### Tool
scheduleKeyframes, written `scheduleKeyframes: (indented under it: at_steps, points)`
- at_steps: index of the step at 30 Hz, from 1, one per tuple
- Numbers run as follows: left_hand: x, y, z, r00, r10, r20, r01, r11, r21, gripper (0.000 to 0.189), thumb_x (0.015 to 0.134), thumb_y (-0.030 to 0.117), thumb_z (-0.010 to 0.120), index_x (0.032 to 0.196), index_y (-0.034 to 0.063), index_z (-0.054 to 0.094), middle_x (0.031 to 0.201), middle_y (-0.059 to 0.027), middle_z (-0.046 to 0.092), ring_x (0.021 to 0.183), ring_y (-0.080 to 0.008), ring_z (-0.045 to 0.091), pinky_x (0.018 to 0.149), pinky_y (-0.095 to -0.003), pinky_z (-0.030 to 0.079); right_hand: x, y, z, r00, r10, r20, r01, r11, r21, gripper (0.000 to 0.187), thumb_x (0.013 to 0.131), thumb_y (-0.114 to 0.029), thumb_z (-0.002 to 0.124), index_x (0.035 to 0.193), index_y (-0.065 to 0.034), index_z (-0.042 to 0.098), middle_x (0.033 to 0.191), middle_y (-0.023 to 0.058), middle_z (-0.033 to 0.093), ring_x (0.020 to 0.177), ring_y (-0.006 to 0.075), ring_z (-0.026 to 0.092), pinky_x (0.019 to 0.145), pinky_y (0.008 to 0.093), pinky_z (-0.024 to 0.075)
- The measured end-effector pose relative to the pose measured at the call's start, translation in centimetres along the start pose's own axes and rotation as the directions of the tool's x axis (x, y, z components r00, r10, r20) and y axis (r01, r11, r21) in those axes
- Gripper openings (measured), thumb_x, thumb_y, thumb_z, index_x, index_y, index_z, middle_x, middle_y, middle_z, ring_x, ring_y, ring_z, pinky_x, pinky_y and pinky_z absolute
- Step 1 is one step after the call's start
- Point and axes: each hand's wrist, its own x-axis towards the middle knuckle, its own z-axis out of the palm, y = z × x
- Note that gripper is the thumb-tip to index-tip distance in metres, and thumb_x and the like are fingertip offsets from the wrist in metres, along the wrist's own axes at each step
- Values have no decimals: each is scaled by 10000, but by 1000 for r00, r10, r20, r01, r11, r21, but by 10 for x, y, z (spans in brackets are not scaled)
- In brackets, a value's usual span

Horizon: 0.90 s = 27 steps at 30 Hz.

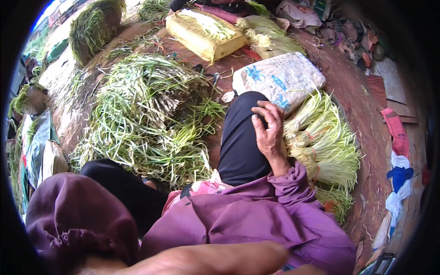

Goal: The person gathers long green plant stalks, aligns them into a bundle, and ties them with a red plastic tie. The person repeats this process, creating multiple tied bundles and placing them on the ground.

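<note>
My right hand (270,129) rests over my right knee, its fingers apart and slightly bent, holding nothing. My left hand (220,256) crosses the bottom of the view close to the camera, blurred and partly cut off; what it holds cannot be seen. A large heap of green leafy stalks with whitish ends (144,113) spreads before me, left of the knee. To the right lie several bundles of pale yellow-green stalks (321,137), some tied with red bands. A white sack-covered block with blue print (280,79) sits just beyond my right knee.
A yellow sack-wrapped block (202,34) bears pale stalks, with another person's dark sleeve (177,4) behind it. More pale bundles (275,36) lie beside it. Baskets heaped with greens (92,31) stand at upper left. Cloth scraps (357,37) and a pink cloth (395,130) lie right.
</note>
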Motion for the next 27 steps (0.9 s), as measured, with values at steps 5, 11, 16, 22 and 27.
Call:
scheduleKeyframes:
  at_steps: [5, 11, 16, 22, 27]
  points:
    - [-1, 17, -10, 997, -76, -11, 76, 997, -8, 218, 817, 124, 630, 1013, 32, 608, 824, -144, 643, 663, -246, 629, 579, -369, 511, 1, -5, 0, 1000, -7, 10, 7, 1000, 23, 187, 780, -118, 653, 961, -72, 641, 1066, 55, 586, 1066, 256, 483, 948, 381, 355]
    - [-18, -28, -13, 973, -214, -90, 201, 971, -129, 202, 804, 115, 640, 931, -40, 623, 776, -149, 634, 594, -241, 633, 521, -323, 509, -12, -63, -1, 967, -105, 234, 81, 990, 113, 304, 810, -312, 629, 1011, -84, 630, 1116, 66, 577, 1094, 247, 471, 971, 408, 310]
    - [-85, -102, 45, 883, -425, -201, 470, 807, 359, 157, 706, 77, 623, 847, 39, 565, 714, -102, 576, 626, -259, 597, 586, -356, 505, -24, -91, 46, 847, -265, 460, -18, 851, 524, 455, 758, -335, 631, 1119, -63, 574, 1171, 117, 536, 1095, 305, 480, 949, 428, 344]
    - [-126, -147, 82, 879, -363, -310, 466, 791, 396, 186, 708, 136, 629, 853, 58, 544, 748, -55, 550, 664, -226, 587, 587, -336, 486, -28, -83, 62, 787, -247, 565, -122, 835, 536, 450, 653, -102, 673, 1089, -37, 580, 1103, 160, 565, 1025, 337, 545, 893, 416, 434]
    - [-142, -162, 79, 684, -638, -355, 682, 731, 1, 242, 774, 191, 640, 978, 80, 571, 865, -131, 607, 704, -320, 610, 606, -391, 499, -14, -81, 76, 710, -248, 659, -199, 827, 526, 494, 627, -77, 718, 1095, -24, 570, 1087, 154, 563, 1008, 345, 554, 853, 410, 459]
